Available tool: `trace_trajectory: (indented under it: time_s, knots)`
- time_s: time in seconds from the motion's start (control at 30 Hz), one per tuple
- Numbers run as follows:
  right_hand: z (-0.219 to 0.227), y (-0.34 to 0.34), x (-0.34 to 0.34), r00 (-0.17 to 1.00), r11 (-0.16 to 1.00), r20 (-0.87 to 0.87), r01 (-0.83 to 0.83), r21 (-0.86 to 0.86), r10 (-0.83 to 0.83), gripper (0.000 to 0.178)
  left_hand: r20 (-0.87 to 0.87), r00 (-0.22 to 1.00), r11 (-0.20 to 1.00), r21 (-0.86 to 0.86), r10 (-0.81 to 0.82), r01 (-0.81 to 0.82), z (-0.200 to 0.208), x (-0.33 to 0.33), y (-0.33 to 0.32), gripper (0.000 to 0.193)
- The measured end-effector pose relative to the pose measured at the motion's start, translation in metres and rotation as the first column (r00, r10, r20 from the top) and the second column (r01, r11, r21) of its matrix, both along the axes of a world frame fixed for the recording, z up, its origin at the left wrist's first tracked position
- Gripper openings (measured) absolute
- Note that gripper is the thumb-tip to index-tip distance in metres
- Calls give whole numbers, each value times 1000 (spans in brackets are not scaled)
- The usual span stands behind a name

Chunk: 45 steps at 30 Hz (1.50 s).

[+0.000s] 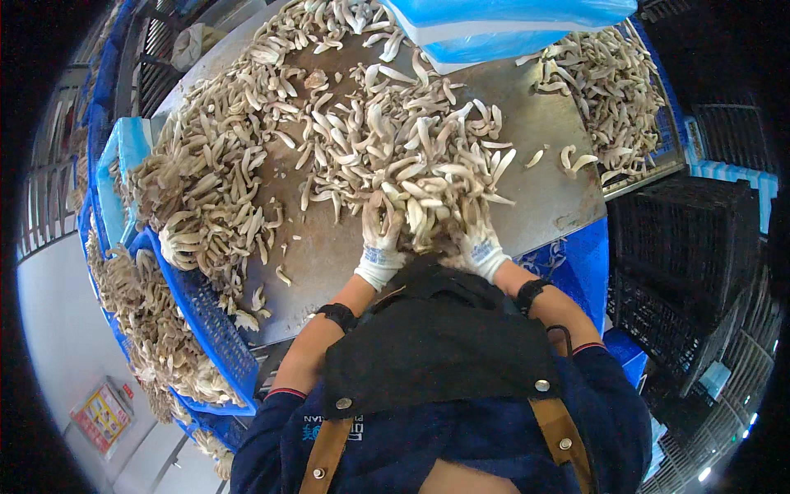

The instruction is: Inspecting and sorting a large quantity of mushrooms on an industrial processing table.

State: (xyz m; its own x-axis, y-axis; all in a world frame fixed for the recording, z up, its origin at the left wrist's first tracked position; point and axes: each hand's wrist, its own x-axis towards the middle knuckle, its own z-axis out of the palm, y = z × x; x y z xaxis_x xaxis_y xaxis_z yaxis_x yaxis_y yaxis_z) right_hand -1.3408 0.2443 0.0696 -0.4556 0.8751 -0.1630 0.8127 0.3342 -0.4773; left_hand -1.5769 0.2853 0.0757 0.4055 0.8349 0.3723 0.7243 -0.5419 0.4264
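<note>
A heap of long, pale finger-shaped mushrooms [411, 156] covers the middle of the metal table [527, 202]. Its near edge is cupped between my two hands at the front of the table. My left hand [383, 237], in a white glove with soiled fingers, curls against mushrooms on the left side of this clump. On the right side, my right hand [479, 240], gloved the same way, closes in around the mushrooms. Some fingertips are buried among the stems. A dark apron [436, 337] lies just below both hands.
More mushrooms [222, 156] are banked along the table's left side, and another pile [605, 90] sits far right. Blue plastic crates [206, 321] stand at the left. A blue plastic-covered object [510, 29] hangs over the far edge. Black crates [687, 247] are stacked at right.
</note>
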Motion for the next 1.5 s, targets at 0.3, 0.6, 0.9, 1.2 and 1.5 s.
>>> trace_trajectory:
  time_s: [0.3,0.6,0.9,1.2,1.5]
  knots:
    - [29,98,-29,996,852,-14,86,516,-92,76,135,990,971,-239,35,-2,61,-4,74,87]
    - [76,158,-50,998,980,68,3,199,-17,89,34,997,898,-433,-66,74,47,-16,124,108]
    - [78,120,-17,717,947,-625,177,-267,-310,69,318,925,635,-676,-206,374,135,45,123,63]
    - [122,180,191,-268,888,-941,352,-296,-208,62,36,855,830,-222,-518,512,207,279,225,90]
    - [46,147,278,280,321,-756,942,97,-592,70,-55,970,738,-659,-238,144,183,109,206,72]
